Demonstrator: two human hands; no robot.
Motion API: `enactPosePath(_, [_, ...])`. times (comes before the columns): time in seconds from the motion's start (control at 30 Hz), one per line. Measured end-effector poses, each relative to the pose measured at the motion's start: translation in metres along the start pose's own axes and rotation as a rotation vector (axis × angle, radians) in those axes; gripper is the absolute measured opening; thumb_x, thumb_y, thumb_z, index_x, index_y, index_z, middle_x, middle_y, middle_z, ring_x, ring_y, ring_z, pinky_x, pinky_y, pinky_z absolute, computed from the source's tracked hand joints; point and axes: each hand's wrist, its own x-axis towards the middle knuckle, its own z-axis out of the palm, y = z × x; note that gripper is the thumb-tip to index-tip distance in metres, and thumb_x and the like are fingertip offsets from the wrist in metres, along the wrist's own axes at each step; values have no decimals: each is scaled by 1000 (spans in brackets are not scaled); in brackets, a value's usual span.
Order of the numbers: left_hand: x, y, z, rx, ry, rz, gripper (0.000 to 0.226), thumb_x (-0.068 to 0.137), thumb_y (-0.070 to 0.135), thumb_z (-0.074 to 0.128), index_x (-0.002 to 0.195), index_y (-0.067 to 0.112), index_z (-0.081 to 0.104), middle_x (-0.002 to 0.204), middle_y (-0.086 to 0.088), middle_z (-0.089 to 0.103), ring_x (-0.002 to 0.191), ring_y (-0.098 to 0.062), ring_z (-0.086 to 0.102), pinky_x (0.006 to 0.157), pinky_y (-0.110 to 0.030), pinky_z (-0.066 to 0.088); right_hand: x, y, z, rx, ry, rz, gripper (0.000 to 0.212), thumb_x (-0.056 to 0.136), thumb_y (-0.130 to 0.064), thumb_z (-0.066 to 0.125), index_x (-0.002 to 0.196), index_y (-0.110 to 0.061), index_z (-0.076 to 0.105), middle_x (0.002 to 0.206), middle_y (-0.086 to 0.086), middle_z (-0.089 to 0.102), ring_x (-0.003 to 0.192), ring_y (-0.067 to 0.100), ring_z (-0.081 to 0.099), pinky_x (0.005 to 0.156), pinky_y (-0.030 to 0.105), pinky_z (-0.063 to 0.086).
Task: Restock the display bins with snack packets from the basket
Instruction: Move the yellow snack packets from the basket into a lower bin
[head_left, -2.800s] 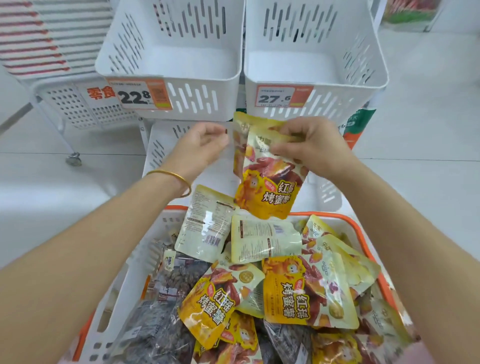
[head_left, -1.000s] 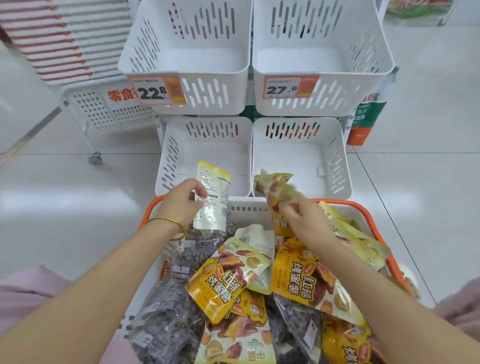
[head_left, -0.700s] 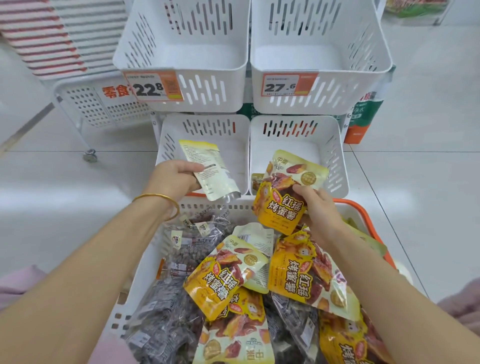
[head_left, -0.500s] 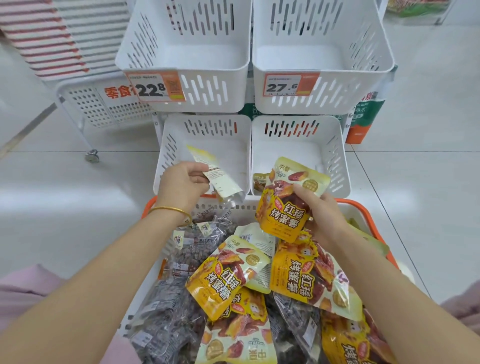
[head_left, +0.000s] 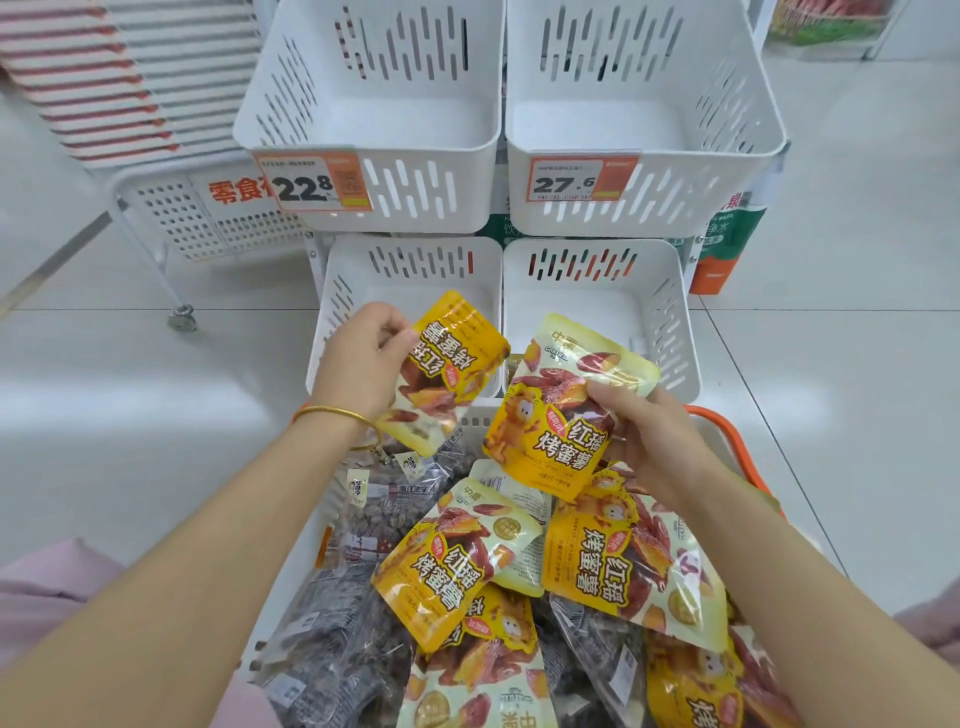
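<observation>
- The scene was a shop aisle with a pale tiled floor; four white slotted display bins stood in two tiers at the far side, the upper pair carrying price tags and all four bare inside as far as could be seen.
- The orange-rimmed basket sat nearest the camera, butted against the lower bins, probably so each packet had only a short trip.
- It was heaped with yellow snack packets and, on the left, dark clear-wrapped bags.
- The left hand, a gold bangle at the wrist, was closed on one yellow packet, pinched at its edge and held upside down above the near rim of the lower left bin.
- The right hand gripped a second yellow packet by its right side, face up, in front of the lower right bin.
- Edge grips left the printed fronts visible, likely to check orientation before placing.
- Whether the right hand held another packet behind was unclear.
- One packet per hand suggested both lower bins would be filled together.
</observation>
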Motion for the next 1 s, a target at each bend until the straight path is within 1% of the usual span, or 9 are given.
enactPosePath(0.2, [-8,14,5,-53,-235,-42,11,91,16,59,83,9,60,41,8,40,31,-5,31,35,-13,29,-3,-7,13,151,-199,25,41,78,-23,61,115,-4,60,103,17,69,84,26,68,81,40,55])
enactPosePath(0.33, [-11,30,-2,-142,-422,-159,5,84,15,67,88,12,64,65,2,61,56,-2,55,55,-9,44,-4,-3,18,245,-192,87,49,79,-24,60,123,-2,55,100,15,69,82,25,69,80,42,55])
enactPosePath(0.47, [-12,31,-11,-702,-623,-401,28,79,-11,58,105,0,56,84,-10,66,65,-15,66,63,-26,56,0,-4,14,372,-84,109,51,81,-29,61,126,-6,55,110,17,68,91,29,69,84,49,55])
enactPosePath(0.6, [-15,28,4,-853,-443,-457,18,84,-12,52,99,-3,58,89,-16,65,62,-18,66,63,-31,58,0,-6,14,323,-84,91,42,80,-28,62,117,-8,61,110,17,68,99,34,65,92,52,50])
enactPosePath(0.7, [-12,21,6,-533,-350,-294,9,88,5,59,86,11,65,71,-11,61,64,-22,57,72,-42,52,-4,-15,14,56,-77,-15,42,72,-26,67,109,-7,64,103,6,71,85,24,70,78,42,56])
enactPosePath(0.77, [-14,27,6,-360,-360,-152,8,89,13,61,84,15,67,66,-9,62,62,-19,55,68,-36,48,-5,-24,15,-79,-143,-97,47,70,-24,68,112,-4,65,122,-10,62,94,17,69,76,32,57])
enactPosePath(0.83, [-16,37,10,-348,-363,-102,5,86,17,64,87,13,68,75,-8,68,61,-13,60,62,-30,51,-6,-30,19,-177,-245,-120,38,71,-20,69,107,-7,67,117,-14,65,89,12,70,73,24,56])
enactPosePath(0.93, [-12,46,13,-629,-370,-269,26,88,35,58,87,9,59,77,-5,66,58,-12,65,52,-26,54,-4,-31,21,-37,-224,-91,24,73,-20,72,95,-12,67,83,5,73,68,18,69,66,29,58])
enactPosePath(1.0, [-10,47,13,-960,-415,-398,43,85,49,49,87,7,56,78,-7,66,70,-17,66,62,-26,56,2,-28,15,167,-127,-76,25,75,-22,65,97,-11,64,83,7,73,71,19,70,71,35,57])
